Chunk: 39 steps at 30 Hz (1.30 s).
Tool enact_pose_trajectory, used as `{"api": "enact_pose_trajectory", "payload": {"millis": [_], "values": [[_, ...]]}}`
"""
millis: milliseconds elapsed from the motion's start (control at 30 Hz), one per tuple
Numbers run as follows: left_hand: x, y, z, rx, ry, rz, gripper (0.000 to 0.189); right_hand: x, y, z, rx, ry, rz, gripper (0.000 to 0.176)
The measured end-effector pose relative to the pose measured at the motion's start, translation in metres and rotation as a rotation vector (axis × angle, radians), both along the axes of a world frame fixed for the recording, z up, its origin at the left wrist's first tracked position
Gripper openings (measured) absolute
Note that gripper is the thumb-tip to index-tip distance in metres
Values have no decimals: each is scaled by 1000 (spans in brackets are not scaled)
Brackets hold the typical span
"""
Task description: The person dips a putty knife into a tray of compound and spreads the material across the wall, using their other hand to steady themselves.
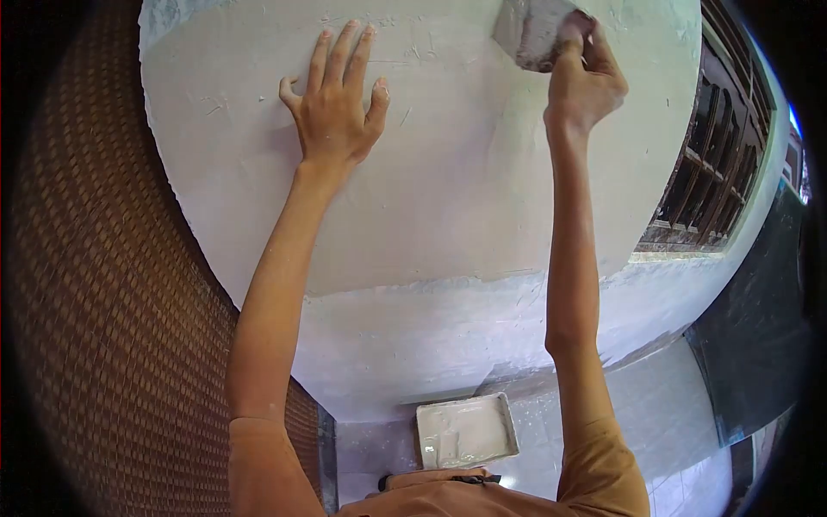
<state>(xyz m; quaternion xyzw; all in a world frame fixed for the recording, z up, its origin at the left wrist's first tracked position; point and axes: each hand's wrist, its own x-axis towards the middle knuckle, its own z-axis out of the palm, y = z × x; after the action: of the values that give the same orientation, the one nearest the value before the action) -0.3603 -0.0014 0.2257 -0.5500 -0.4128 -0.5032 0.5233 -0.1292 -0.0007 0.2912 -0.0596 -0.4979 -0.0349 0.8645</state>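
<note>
My left hand (336, 108) lies against the upper wall with its fingers spread, holding nothing. In my right hand (587, 82) is a scraper (538, 36), its broad blade smeared with pale paste and laid on the wall near the top of the view. My fingers wrap the handle end, so most of the grip is hidden. A smooth off-white coat covers the upper part of the wall (431, 198); below an uneven line the surface looks whiter and bluish. Small ridges and specks show above my left hand.
A rectangular tray (469, 431) of pale paste stands on the tiled floor (655, 405) below. Brown woven panelling (112, 258) runs along the left. A dark barred window (715, 146) is set in the right side, with a dark panel (758, 319) beneath it.
</note>
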Motion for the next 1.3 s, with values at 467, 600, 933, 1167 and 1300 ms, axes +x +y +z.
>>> {"api": "enact_pose_trajectory", "payload": {"millis": [467,600,933,1167,1300], "values": [[7,-1,0,-5,-17,-14,54,6,11,-33,-160,-22,12,31],[2,1,2,29,-2,-23,55,21,2,-31,-122,-19,66,31],[0,1,2,8,2,4,55,10,9,-31,-248,-56,-44,30],[2,2,1,19,16,21,56,-24,15,-48,-114,-154,71,31],[-2,2,2,13,20,18,55,21,21,-37,-99,68,58,23]]}}
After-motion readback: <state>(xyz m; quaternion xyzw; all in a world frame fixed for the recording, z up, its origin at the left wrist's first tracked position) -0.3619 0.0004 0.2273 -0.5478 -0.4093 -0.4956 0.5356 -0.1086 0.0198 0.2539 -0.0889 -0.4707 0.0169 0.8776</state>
